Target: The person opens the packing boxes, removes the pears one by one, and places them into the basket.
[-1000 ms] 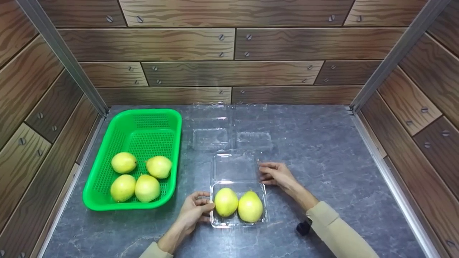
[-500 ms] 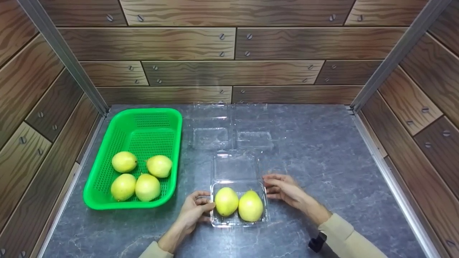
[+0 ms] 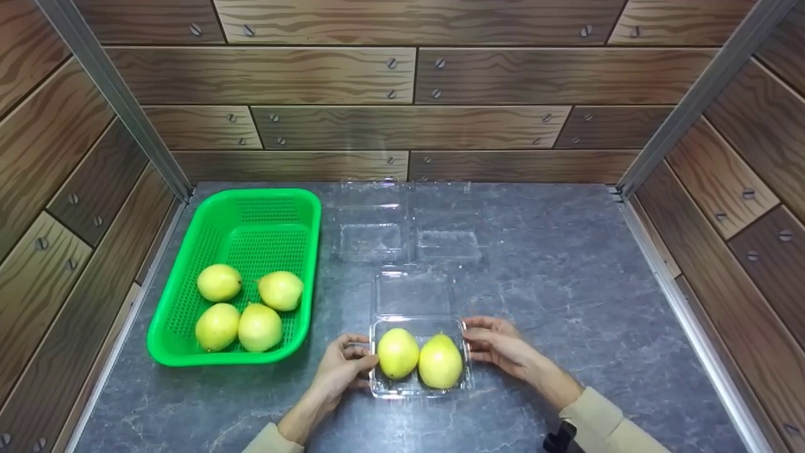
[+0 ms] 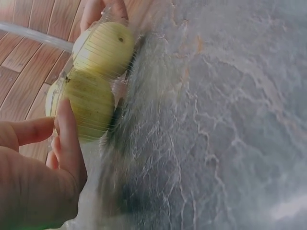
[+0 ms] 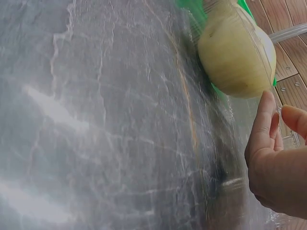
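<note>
A clear plastic clamshell container (image 3: pixel 419 394) lies on the grey marbled table, its lid (image 3: pixel 413 296) folded back away from the person. Two yellow-green pears, a left one (image 3: pixel 398 353) and a right one (image 3: pixel 440 362), sit side by side in its base. My left hand (image 3: pixel 340 366) pinches the base's left rim, thumb on top and fingers along the outer wall. At the opposite rim, my right hand (image 3: pixel 500 347) holds the base between thumb and fingers. In the wrist views, both the left hand (image 4: pixel 43 172) and the right hand (image 5: pixel 283 163) show close against the clear wall.
A green plastic basket (image 3: pixel 234 360) on the left holds several more pears (image 3: pixel 260 328). Behind the clamshell stand further clear containers (image 3: pixel 371 239), hard to make out. Wood-patterned walls (image 3: pixel 333 75) and metal rails (image 3: pixel 685 321) bound the table.
My right hand has come down toward the person from beside the lid's hinge to the base's right rim. The left hand, the container and the pears stay in place.
</note>
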### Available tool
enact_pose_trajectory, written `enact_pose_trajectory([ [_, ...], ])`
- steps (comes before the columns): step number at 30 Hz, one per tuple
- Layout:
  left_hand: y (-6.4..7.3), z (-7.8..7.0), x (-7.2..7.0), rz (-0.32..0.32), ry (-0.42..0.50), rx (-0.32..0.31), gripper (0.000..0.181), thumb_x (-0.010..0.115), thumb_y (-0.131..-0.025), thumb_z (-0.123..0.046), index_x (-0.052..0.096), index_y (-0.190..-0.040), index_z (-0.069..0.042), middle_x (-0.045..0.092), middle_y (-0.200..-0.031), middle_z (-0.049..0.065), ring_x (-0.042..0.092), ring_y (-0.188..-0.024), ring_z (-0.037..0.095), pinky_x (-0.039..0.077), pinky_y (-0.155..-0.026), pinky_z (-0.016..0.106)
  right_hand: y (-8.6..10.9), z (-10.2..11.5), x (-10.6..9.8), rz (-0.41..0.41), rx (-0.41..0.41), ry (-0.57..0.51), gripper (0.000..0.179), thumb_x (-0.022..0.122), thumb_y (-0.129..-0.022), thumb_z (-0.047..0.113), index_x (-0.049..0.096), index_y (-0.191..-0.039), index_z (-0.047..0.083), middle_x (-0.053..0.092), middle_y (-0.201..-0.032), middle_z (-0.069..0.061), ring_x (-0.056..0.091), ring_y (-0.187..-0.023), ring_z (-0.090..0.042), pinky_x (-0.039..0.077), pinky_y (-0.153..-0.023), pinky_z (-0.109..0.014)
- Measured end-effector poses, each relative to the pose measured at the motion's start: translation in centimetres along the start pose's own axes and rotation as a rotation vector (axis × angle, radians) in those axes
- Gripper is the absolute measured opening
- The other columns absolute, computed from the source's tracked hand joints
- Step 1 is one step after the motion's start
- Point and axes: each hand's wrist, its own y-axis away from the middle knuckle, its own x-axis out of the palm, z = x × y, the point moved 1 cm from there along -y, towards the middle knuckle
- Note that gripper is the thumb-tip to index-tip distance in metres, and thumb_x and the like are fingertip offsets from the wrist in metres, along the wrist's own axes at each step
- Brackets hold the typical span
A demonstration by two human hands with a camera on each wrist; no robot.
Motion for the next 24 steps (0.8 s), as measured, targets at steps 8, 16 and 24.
enact_pose_trajectory([
  [8,0.3,-0.8,0.3,-0.177,-0.233,0.211,0.052,0.082,-0.082,-0.007,0.058,-0.127,0.001,0.065,-0.112,0.017,0.064,-0.087,0.02,0.057,-0.074,0.029,0.0,-0.1,0.1,-0.007,-0.004,-0.01,0.039,0.068,-0.099,0.006,0.056,-0.135,-0.002,0.069,-0.101,0.001,0.069,-0.086,-0.009,0.065,-0.08,-0.025],
  [16,1.1,-2.9,0.3,-0.11,-0.483,0.505,0.043,0.085,-0.082,-0.014,0.067,-0.12,-0.005,0.068,-0.123,0.015,0.062,-0.115,0.038,0.055,-0.101,0.053,0.0,-0.1,0.1,0.003,-0.011,-0.017,0.038,0.069,-0.098,0.007,0.057,-0.133,0.0,0.072,-0.101,0.001,0.07,-0.087,-0.009,0.065,-0.081,-0.025],
  [24,2.0,-5.0,0.6,-0.001,-0.7,0.58,0.051,0.088,-0.078,-0.022,0.069,-0.125,-0.015,0.066,-0.129,0.007,0.058,-0.128,0.035,0.049,-0.109,0.066,0.1,0.0,0.1,0.002,-0.007,-0.021,0.032,0.07,-0.097,0.007,0.059,-0.127,0.004,0.072,-0.099,0.002,0.071,-0.087,-0.009,0.065,-0.079,-0.024],
])
